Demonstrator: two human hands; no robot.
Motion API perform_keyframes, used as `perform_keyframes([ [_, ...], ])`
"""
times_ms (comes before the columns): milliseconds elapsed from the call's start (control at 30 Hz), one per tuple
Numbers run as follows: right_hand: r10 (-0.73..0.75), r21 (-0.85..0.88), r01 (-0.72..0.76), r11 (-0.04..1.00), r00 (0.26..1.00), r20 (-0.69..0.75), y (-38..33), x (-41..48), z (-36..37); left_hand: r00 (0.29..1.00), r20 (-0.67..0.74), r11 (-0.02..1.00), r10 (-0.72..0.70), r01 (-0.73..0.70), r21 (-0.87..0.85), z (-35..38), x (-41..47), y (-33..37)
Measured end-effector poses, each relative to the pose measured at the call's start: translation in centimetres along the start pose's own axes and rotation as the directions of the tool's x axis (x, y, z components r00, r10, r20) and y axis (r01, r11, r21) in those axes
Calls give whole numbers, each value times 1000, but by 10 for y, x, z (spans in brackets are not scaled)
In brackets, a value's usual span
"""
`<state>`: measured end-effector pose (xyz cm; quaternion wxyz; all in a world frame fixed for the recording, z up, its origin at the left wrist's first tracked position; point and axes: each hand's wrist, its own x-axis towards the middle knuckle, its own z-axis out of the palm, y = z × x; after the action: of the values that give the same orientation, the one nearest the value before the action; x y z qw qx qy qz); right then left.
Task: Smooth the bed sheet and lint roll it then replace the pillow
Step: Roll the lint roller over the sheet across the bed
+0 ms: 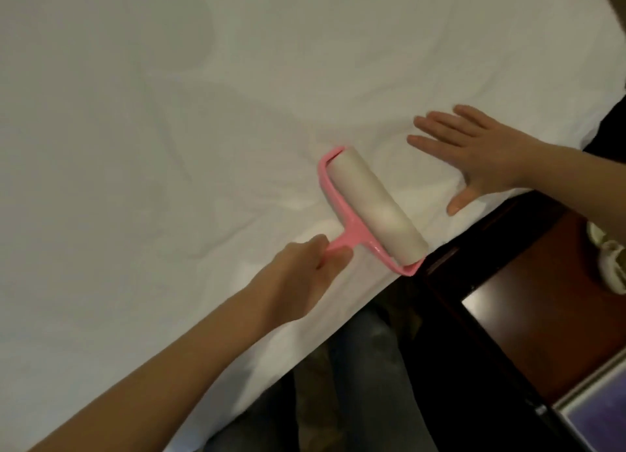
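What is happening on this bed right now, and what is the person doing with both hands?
A person is lint rolling a white bed sheet. The left hand grips the handle of a pink lint roller with a white roll, which rests on the sheet near the bed's edge. The right hand lies flat on the sheet beside the roller, fingers straight. The sheet shows some creases. No pillow is in view. A dark wooden bedside table stands beside the bed.

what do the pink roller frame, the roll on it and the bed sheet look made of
Pink frame: looks like moulded plastic, glossy, with highlights along its edge. Roll: likely sticky paper, off-white and matte. Bed sheet: woven cloth, maybe cotton, matte white with soft creases.
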<state>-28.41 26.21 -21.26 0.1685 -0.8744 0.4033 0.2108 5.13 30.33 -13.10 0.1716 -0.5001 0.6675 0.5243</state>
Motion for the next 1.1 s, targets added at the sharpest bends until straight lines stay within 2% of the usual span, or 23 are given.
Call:
perform_keyframes([
  [100,1,-50,-1,999,1000,5,32,-4,-2,999,-13,999,-40,40,3,-7,-3,4],
  [200,4,-49,-5,999,1000,-25,61,-7,-2,981,17,979,-195,194,58,-25,-38,-20],
  [267,15,-21,-16,1000,998,-59,74,-10,2,972,30,965,-234,229,131,-31,-46,-24],
  [333,30,43,-27,999,995,-90,89,-12,4,977,61,971,-206,196,137,-27,-25,-2],
  [467,71,72,-65,995,993,-93,115,-20,4,998,55,1000,-6,5,20,-6,68,86],
  [533,112,98,-105,990,991,-77,133,-27,3,998,57,1000,31,-30,-5,-4,104,125],
  [600,151,104,-145,984,988,-44,148,-37,1,999,26,999,46,-45,-27,-3,110,133],
  [667,144,66,-142,988,989,-27,162,-42,0,1000,13,1000,12,-12,-27,-13,83,112],
  [767,109,37,-109,993,994,-13,172,-46,5,983,60,983,-176,172,67,-39,33,74],
  [833,90,59,-88,994,996,-27,173,-45,9,969,100,972,-227,218,91,-46,32,75],
  [967,112,79,-113,990,993,27,173,-42,9,997,73,999,-9,6,48,-18,112,139],
  [1033,138,94,-143,985,989,54,174,-43,5,998,54,998,36,-38,41,-14,152,177],
  [1100,146,128,-154,980,987,66,174,-44,0,999,23,999,34,-34,26,-17,159,183],
])
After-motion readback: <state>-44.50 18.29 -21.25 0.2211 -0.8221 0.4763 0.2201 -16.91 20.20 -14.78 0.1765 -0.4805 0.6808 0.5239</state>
